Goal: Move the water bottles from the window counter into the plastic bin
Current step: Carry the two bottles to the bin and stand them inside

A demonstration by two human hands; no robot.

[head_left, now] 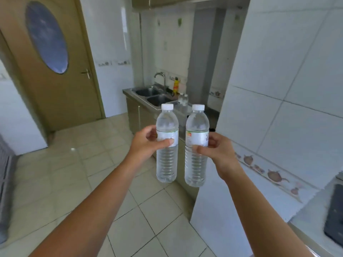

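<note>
- The left hand [148,143] is closed around the left water bottle [166,143], thumb lying across the white label and the fingers curled behind it.
- The right hand [216,148] is closed around the right water bottle [196,145] in the same way — thumb on the front just under the label, fingers wrapped round the far side.
- Both bottles are clear, filled, upright and capped in white; they hang in the air side by side, near each other but not touching, over the pale tiled floor [78,175].
- Both arms are bare and stretched forward from the bottom edge of the view.
- Behind the bottles, further into the room, a steel double sink [152,96] with a curved tap [161,78] sits in a low desk; a yellow bottle [176,85] stands by the wall behind it.
- More clear bottles [183,100] stand on that desk just beyond the sink — blurred, so their number cannot be told.
- A tan door [55,75] with an oval window pane fills the left background.
- White wall tiles [289,93] with a patterned border rise on the right, and a dark cooktop [334,216] shows at the lower right edge.
</note>
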